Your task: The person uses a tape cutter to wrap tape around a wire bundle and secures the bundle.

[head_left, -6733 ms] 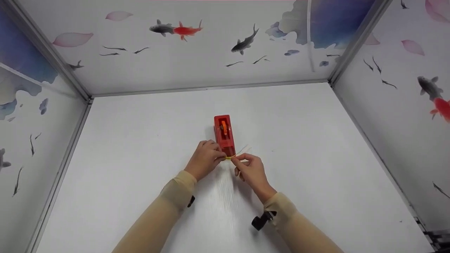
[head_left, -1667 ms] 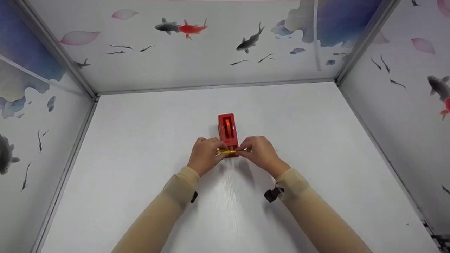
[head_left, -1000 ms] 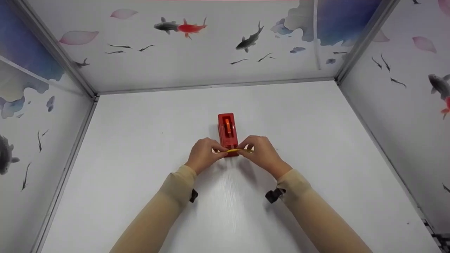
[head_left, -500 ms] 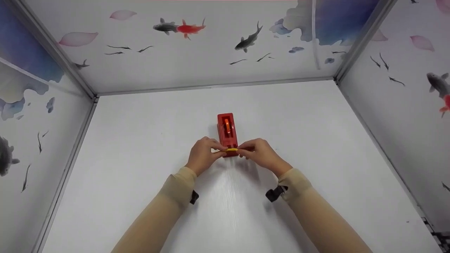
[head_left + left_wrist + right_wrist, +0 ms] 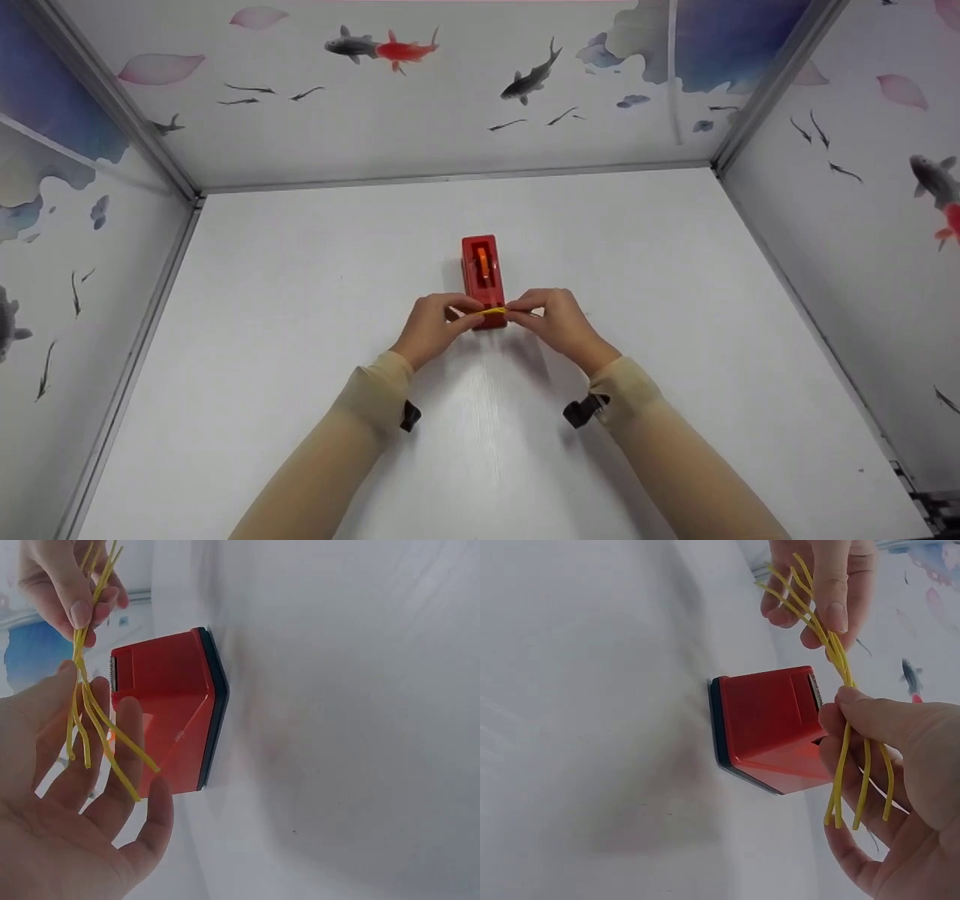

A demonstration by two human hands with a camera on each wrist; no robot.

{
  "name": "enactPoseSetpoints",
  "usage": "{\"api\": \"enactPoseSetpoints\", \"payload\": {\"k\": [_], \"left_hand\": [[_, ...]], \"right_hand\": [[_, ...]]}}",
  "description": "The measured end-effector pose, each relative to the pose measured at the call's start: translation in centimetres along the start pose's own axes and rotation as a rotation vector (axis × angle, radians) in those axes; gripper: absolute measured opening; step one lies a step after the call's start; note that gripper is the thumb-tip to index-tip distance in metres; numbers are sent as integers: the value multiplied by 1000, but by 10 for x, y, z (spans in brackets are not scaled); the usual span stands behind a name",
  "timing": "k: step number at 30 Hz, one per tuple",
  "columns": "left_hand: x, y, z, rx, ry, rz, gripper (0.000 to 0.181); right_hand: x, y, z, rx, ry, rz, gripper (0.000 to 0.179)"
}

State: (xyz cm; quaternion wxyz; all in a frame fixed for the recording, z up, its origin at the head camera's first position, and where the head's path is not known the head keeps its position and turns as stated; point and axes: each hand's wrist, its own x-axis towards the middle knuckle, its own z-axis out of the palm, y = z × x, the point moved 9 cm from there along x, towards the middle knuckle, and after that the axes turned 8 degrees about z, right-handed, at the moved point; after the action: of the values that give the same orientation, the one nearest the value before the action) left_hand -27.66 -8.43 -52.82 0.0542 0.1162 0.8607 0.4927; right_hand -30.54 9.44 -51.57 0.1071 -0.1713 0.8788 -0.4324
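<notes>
A slim bundle of yellow wires (image 5: 845, 667) is stretched between my two hands, just above the front end of a red tape dispenser (image 5: 486, 296). My left hand (image 5: 435, 322) pinches one part of the bundle between thumb and fingertips, and several loose wire ends fan out across its fingers in the left wrist view. Close beside it, my right hand (image 5: 559, 319) pinches the other part the same way; its loose ends hang past the palm in the right wrist view. Only a short yellow piece shows between the fingertips from the head view. An orange roll (image 5: 483, 264) sits inside the dispenser.
The dispenser stands on a white tabletop (image 5: 300, 285), its toothed cutter (image 5: 815, 690) facing the hands. White panels (image 5: 420, 127) printed with fish and petals enclose the table at the back and both sides. Black cameras hang beneath both sleeves.
Earlier both hands were low at the dispenser's front end, with thin strands sticking out to the right. Now they hold the bundle level across its front, and the right-hand fingers have shifted slightly.
</notes>
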Motion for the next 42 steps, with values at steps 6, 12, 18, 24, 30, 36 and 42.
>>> {"api": "enactPoseSetpoints", "payload": {"k": [6, 12, 18, 24, 30, 36, 42], "left_hand": [[1, -8, 1, 0, -27, -34, 20], [2, -4, -5, 53, 17, 17, 19], [0, 0, -8, 108, 61, 57, 21], [0, 6, -10, 153, 94, 97, 20], [0, 13, -10, 289, 118, 155, 20], [-1, 28, -8, 579, 147, 275, 17], [-2, 34, -7, 659, 158, 327, 14]], "right_hand": [[0, -5, 1, -58, 6, -22, 17], [-1, -12, 0, -97, 48, -85, 18], [-4, -16, -2, -159, 90, -128, 16], [-5, -19, -2, -217, 111, -149, 13], [-4, -21, -2, -263, 130, -164, 11], [-4, -22, 0, -322, 132, -156, 9], [-5, -25, -1, -365, 157, -183, 7]]}}
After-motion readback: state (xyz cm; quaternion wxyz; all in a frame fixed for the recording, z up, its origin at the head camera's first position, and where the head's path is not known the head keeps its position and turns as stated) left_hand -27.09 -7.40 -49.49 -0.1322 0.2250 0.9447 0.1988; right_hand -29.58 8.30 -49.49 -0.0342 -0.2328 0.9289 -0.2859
